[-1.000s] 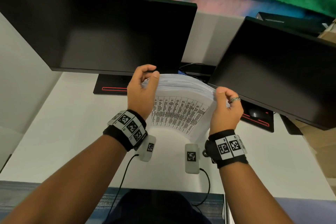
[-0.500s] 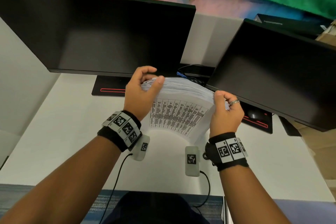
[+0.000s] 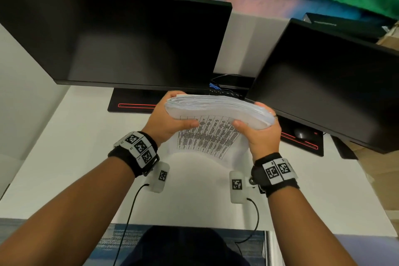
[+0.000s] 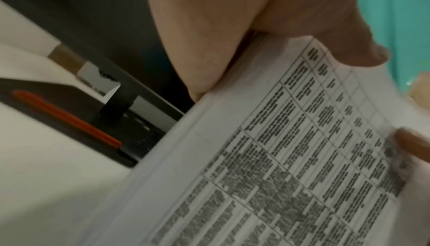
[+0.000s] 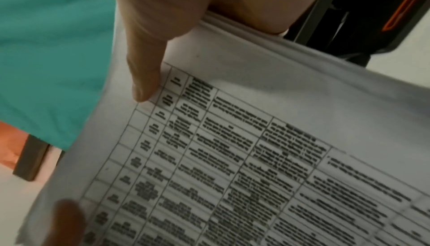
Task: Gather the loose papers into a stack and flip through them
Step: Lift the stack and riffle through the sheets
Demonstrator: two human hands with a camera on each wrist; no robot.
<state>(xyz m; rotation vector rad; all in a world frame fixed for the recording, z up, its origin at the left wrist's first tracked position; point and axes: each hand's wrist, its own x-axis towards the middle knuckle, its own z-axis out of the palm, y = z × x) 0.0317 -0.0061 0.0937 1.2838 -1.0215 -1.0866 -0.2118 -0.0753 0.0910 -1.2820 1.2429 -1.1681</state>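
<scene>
A thick stack of printed papers point(image 3: 216, 112) is held upright above the white desk point(image 3: 64, 157), its bottom edge near the desk and its top edge bowed toward the monitors. The near sheet carries a printed table point(image 4: 302, 158) point(image 5: 232, 158). My left hand point(image 3: 170, 119) grips the stack's upper left corner, thumb on the near sheet and fingers behind. My right hand point(image 3: 257, 129) grips the upper right corner the same way, thumb on the near sheet. In the wrist views a thumb point(image 4: 349, 44) point(image 5: 149, 73) presses the printed page. The fingers behind the stack are mostly hidden.
Two dark monitors stand close behind the stack, one at left point(image 3: 116, 43) and one at right point(image 3: 328, 84). Their black bases with red stripes point(image 3: 133, 104) point(image 3: 302, 140) sit on the desk. A mouse point(image 3: 301, 133) lies under the right monitor. Cables point(image 3: 129, 211) trail from the wrist cameras.
The fanned upper edge has closed into a tight block. Both thumbs have come from the top edge down onto the near sheet, and the hands have dropped slightly.
</scene>
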